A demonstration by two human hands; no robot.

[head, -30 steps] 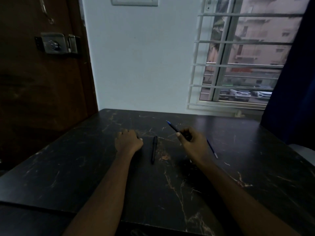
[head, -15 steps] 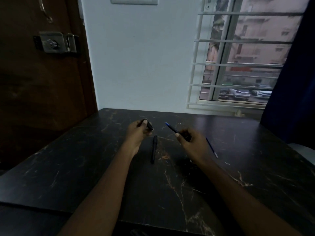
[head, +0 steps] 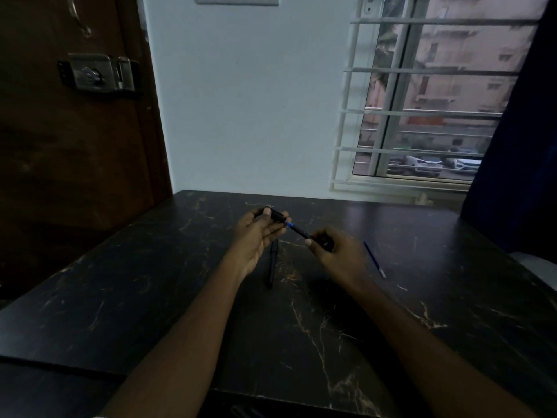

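My left hand is raised above the dark marble table and pinches a short black pen part between thumb and fingers. My right hand grips a thin pen piece with a blue tip, and that tip points into the open end of the black part. A black pen barrel lies flat on the table below my left hand. A thin blue refill lies on the table to the right of my right hand.
A brown door with a metal lock stands at the left. The white wall is behind the table's far edge. A barred window and a dark blue curtain are at the right.
My left hand picked the black part up off the table and lifted it. It then moved right until the part met the blue tip held in my right hand.
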